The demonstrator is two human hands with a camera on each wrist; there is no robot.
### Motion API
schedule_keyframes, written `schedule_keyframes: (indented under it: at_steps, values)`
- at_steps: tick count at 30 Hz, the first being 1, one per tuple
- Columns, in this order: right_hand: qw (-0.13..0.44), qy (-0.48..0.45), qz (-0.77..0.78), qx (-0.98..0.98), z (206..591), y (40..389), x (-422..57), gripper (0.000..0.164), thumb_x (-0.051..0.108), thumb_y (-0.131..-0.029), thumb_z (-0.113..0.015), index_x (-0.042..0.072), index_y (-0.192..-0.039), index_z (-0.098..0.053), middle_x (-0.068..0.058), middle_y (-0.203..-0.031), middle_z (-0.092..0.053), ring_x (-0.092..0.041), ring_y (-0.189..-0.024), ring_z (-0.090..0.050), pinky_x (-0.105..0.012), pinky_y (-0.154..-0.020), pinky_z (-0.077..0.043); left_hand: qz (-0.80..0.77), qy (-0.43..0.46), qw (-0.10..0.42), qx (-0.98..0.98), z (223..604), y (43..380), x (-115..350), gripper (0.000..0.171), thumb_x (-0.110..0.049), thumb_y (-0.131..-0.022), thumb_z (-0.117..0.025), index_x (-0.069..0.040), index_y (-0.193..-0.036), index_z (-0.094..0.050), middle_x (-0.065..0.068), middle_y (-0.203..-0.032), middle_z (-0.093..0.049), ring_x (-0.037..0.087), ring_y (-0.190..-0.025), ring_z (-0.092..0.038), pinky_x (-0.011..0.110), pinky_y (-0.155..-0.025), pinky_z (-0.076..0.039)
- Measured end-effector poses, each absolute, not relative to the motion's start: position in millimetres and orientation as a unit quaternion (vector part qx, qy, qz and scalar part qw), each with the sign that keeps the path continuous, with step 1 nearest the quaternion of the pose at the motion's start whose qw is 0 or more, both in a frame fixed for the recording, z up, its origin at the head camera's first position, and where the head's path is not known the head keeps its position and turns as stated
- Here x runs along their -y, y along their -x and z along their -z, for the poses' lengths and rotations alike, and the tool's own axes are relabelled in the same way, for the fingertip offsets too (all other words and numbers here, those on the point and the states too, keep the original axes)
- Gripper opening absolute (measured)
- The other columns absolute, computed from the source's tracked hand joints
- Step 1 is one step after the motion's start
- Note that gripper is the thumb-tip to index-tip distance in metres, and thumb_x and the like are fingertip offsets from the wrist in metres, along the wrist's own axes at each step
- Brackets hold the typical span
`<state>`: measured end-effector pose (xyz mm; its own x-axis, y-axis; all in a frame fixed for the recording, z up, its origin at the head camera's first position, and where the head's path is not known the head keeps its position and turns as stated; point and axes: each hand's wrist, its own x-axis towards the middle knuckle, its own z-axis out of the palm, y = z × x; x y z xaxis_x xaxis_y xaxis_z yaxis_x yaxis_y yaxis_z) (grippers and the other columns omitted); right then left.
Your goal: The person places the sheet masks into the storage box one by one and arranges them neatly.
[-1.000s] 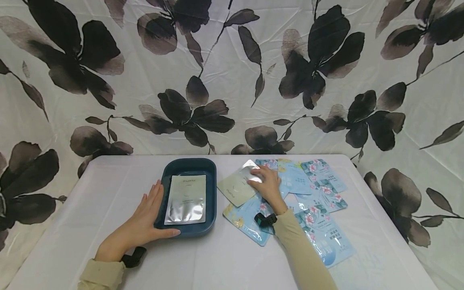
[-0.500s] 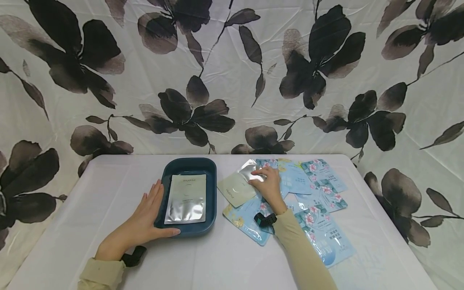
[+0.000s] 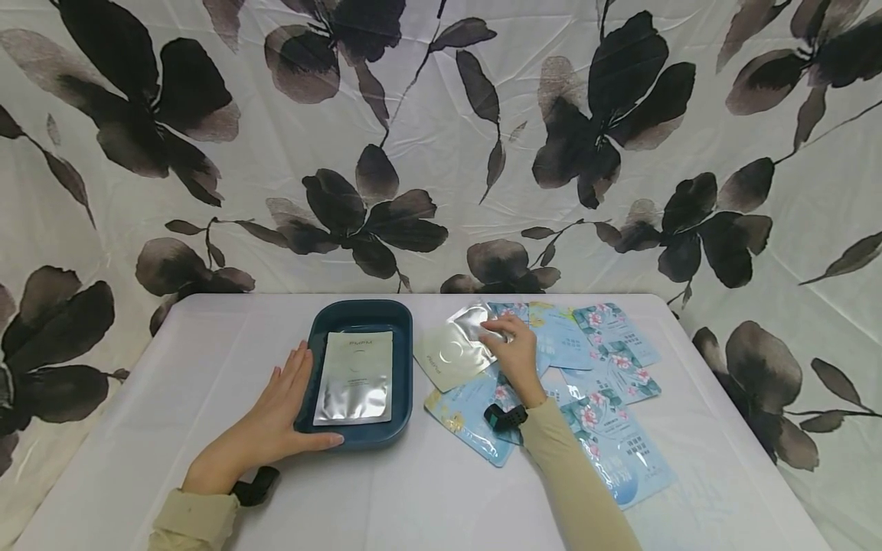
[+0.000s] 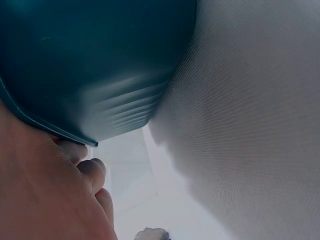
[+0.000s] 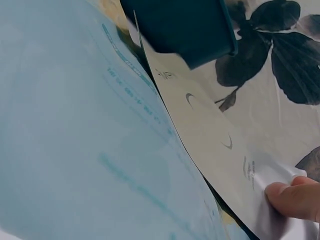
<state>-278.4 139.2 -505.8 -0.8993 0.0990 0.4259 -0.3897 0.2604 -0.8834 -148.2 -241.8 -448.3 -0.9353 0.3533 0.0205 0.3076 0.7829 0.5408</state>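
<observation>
My left hand [image 3: 267, 419] lies along the left side of a dark blue tray [image 3: 403, 367], its fingers straight against the wall and its thumb on the near rim. The left wrist view shows the tray wall [image 4: 95, 65] up close beside that hand. A cream-and-silver sheet mask packet [image 3: 356, 379] lies flat in the tray. To the right, my right hand [image 3: 515, 356] pinches the silver end of a second cream-and-silver sheet mask packet [image 3: 448, 356] between thumb and fingers. Its cream end points toward the tray. The right wrist view shows this packet [image 5: 200, 120] tilted over blue packets.
Several blue sheet mask packets [image 3: 620, 448] with flower prints lie spread and overlapping on the right half of the white table [image 3: 331, 497]. One with yellow flowers [image 3: 468, 421] lies near the tray. A flower-patterned cloth [image 3: 441, 153] hangs behind the table's far edge.
The pinched packet shifts slightly and tilts, so more of its face catches the light. My right hand moves only a little. My left hand and the tray stay put.
</observation>
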Motion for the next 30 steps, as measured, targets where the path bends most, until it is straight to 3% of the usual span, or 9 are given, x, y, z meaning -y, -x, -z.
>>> schedule_keyframes:
  at_steps: [7,15,22,24,26,28,29,30]
  values:
    - [0.22,-0.091,-0.625,0.743,509.1,279.8,-139.7,0.017,-0.005,-0.077,-0.079,0.0,-0.093,-0.078,-0.009,-0.097,-0.069,-0.025,-0.1,-0.062,-0.037,-0.09,-0.05,-0.278,-0.174,0.042,-0.944,446.3,148.1,241.6,0.136,-0.066,-0.072,-0.078,0.003,-0.156,0.004,0.02,-0.164,0.012,0.03,-0.151,0.013,0.054,-0.119,0.007]
    - [0.184,-0.056,-0.67,0.717,509.8,280.9,-141.7,0.018,0.005,-0.082,-0.081,-0.002,-0.099,-0.077,-0.016,-0.106,-0.072,-0.034,-0.128,-0.052,-0.043,-0.111,-0.034,-0.28,-0.175,0.041,-0.943,444.9,148.4,241.5,0.135,-0.065,-0.072,-0.078,0.003,-0.156,0.004,0.02,-0.164,0.012,0.033,-0.151,0.012,0.054,-0.119,0.007]
    - [0.176,-0.109,-0.66,0.723,499.4,274.4,-139.2,0.022,-0.005,-0.086,-0.073,-0.011,-0.107,-0.071,-0.027,-0.11,-0.069,-0.037,-0.125,-0.054,-0.046,-0.115,-0.031,-0.28,-0.172,0.042,-0.943,445.4,148.7,241.2,0.136,-0.065,-0.072,-0.078,0.003,-0.156,0.003,0.017,-0.164,0.013,0.036,-0.151,0.01,0.053,-0.119,0.008]
    - [0.172,-0.136,-0.643,0.734,492.0,269.7,-137.7,0.022,-0.007,-0.087,-0.07,-0.013,-0.109,-0.069,-0.03,-0.111,-0.067,-0.036,-0.103,-0.063,-0.038,-0.101,-0.046,-0.279,-0.172,0.04,-0.944,445.4,148.6,241.3,0.136,-0.065,-0.071,-0.078,0.003,-0.156,0.003,0.018,-0.164,0.012,0.037,-0.15,0.009,0.053,-0.119,0.008]
    - [0.161,-0.156,-0.626,0.747,483.2,263.9,-136.2,0.023,-0.009,-0.088,-0.068,-0.015,-0.11,-0.067,-0.031,-0.113,-0.066,-0.026,-0.078,-0.061,-0.03,-0.074,-0.052,-0.277,-0.17,0.04,-0.945,445.5,148.3,241.3,0.136,-0.066,-0.071,-0.078,0.003,-0.156,0.003,0.018,-0.164,0.012,0.037,-0.151,0.009,0.052,-0.119,0.008]
    - [0.133,-0.164,-0.617,0.758,476.6,259.5,-135.4,0.026,-0.009,-0.089,-0.066,-0.016,-0.113,-0.065,-0.032,-0.116,-0.064,-0.014,-0.06,-0.048,-0.023,-0.052,-0.04,-0.276,-0.171,0.039,-0.945,445.3,148.0,241.3,0.136,-0.067,-0.071,-0.077,0.003,-0.156,0.003,0.018,-0.164,0.011,0.037,-0.151,0.008,0.052,-0.119,0.008]
    - [0.117,-0.165,-0.613,0.763,474.4,257.8,-135.2,0.027,-0.008,-0.089,-0.066,-0.015,-0.116,-0.065,-0.031,-0.118,-0.064,-0.009,-0.054,-0.04,-0.022,-0.047,-0.031,-0.277,-0.171,0.038,-0.945,445.5,147.8,241.3,0.136,-0.067,-0.071,-0.077,0.003,-0.156,0.003,0.017,-0.164,0.012,0.037,-0.151,0.008,0.051,-0.119,0.009]
    - [0.102,-0.167,-0.61,0.768,472.2,256.6,-134.9,0.029,-0.008,-0.09,-0.065,-0.015,-0.118,-0.063,-0.032,-0.12,-0.062,-0.006,-0.05,-0.036,-0.02,-0.046,-0.03,-0.277,-0.17,0.038,-0.945,445.6,147.7,241.5,0.136,-0.067,-0.071,-0.077,0.003,-0.157,0.003,0.017,-0.164,0.012,0.037,-0.151,0.008,0.051,-0.119,0.009]
